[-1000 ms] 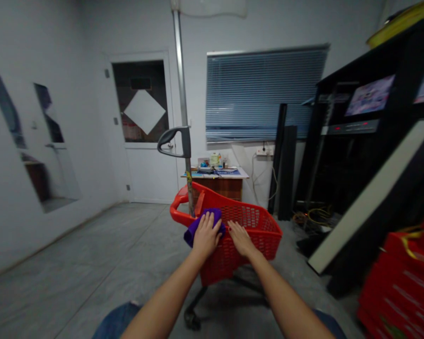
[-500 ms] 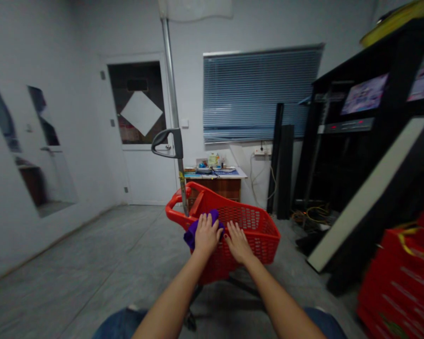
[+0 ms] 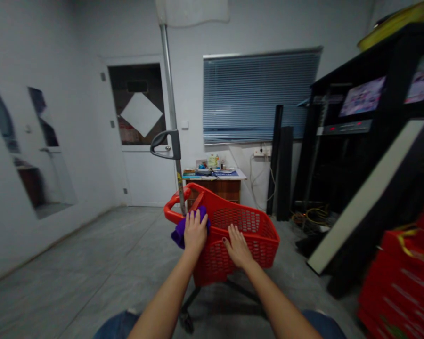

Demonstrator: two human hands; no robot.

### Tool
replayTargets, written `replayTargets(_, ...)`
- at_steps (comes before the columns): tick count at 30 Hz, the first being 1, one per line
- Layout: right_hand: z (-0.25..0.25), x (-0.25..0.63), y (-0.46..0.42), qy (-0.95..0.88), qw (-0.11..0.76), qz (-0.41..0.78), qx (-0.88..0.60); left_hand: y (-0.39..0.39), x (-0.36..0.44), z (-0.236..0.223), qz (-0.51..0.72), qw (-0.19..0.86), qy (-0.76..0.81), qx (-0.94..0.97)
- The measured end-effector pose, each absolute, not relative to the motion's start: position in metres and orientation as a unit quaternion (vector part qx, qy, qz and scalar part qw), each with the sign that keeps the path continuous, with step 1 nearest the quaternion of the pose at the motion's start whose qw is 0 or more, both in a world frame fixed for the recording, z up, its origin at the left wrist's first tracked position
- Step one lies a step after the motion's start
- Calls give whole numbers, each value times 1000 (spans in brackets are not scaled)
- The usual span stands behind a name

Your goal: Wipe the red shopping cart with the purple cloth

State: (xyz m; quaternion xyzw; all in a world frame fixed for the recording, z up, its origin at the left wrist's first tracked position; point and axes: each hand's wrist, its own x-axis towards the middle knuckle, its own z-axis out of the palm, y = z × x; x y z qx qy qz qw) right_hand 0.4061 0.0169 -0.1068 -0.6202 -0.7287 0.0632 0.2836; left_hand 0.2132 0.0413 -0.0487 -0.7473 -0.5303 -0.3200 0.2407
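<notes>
A small red plastic shopping cart with a latticed basket stands right in front of me on a dark wheeled base. My left hand holds a purple cloth against the near rim, close to the cart's red handle. Part of the cloth is hidden under my palm and fingers. Further right along the same rim, my right hand rests flat with its fingers stretched out, holding nothing. A metal pole with a grey loop grip rises at the cart's handle end.
Behind the cart is a small desk bearing assorted items. A white door and a window blind are on the back wall. On the right stand a black rack, a leaning pale panel and red boxes.
My left hand has slid the purple cloth left along the rim, away from my right hand. My right hand stays on the rim. The view has shifted slightly.
</notes>
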Motion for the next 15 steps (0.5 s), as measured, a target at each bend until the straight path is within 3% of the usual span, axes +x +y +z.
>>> replayTargets(6, -101, 401, 9, -731, 243, 39, -636, 39, 249, -57, -284, 240, -505, -779)
replayTargets(15, -104, 393, 10, -722, 241, 31, -647, 47, 193, -35, -310, 261, -544, -735)
